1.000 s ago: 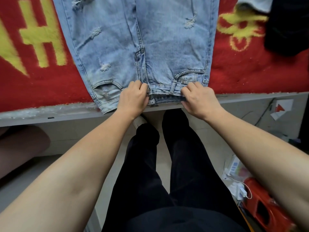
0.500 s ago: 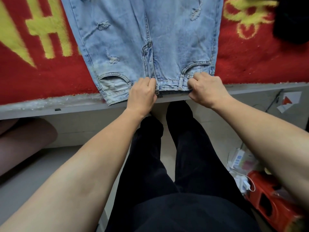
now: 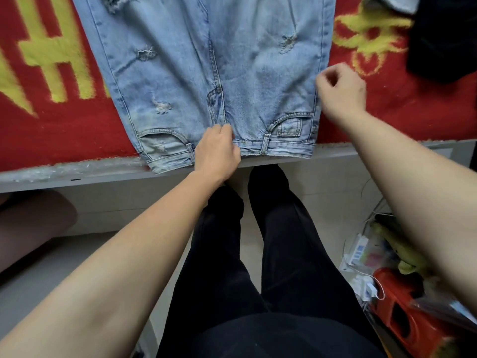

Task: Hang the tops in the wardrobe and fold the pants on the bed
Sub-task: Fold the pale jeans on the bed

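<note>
So the ripped jeans (image 3: 206, 73) lay flat on the red blanket (image 3: 64, 130), left hand (image 3: 218, 148) gripping mid-waistband, right hand (image 3: 340, 90) curled by the side seam (pinching? couldn't tell), so I'd fold leg onto leg, seams matched.

Jeans (image 3: 232, 73) lie flat on the bed (image 3: 64, 140). Waistband is at the near edge and overhangs it slightly on the left. The jeans' legs run toward the far side and out of frame. Left hand (image 3: 218, 151) is on the waistband centre, at the near edge. Right hand (image 3: 340, 91) is at the jeans' right side seam, further in from the edge; contact unclear. Another garment (image 3: 444, 37) lies on the bed, well right of the jeans. Person's legs (image 3: 258, 254) stand on the floor just before the near edge, below the waistband. Stool (image 3: 413, 319) and loose clutter (image 3: 361, 251) are on the floor right of the legs.
</note>
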